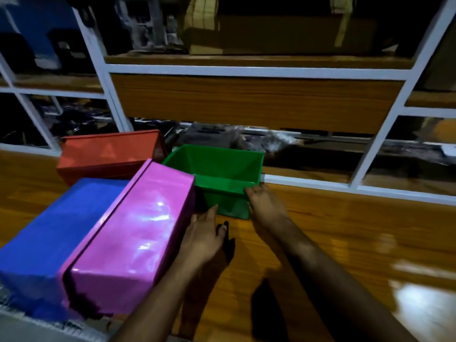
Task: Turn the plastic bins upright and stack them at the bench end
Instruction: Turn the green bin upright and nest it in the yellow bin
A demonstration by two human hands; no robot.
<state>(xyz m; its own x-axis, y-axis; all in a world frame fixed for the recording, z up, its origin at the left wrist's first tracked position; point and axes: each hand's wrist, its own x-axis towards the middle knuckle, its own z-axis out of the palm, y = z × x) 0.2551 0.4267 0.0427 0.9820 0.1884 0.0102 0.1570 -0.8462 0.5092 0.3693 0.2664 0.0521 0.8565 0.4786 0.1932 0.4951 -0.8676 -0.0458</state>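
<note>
A green bin [217, 166] stands upright with its mouth up near the back of the wooden bench [345, 243]. My right hand [265, 206] rests on its near right corner, fingers over the rim. My left hand [206, 234] hovers flat and open just in front of the green bin, beside the pink bin [133, 240], which lies bottom up. A blue bin [47, 240] lies bottom up to the left of the pink one, touching it. Behind them a red bin [108, 154] also lies overturned.
A white-framed shelf unit with wooden panels [256, 102] runs along the back of the bench, its lower ledge [320, 183] right behind the green bin. Dark clutter fills the shelf openings. A pale edge [37, 327] shows at the lower left.
</note>
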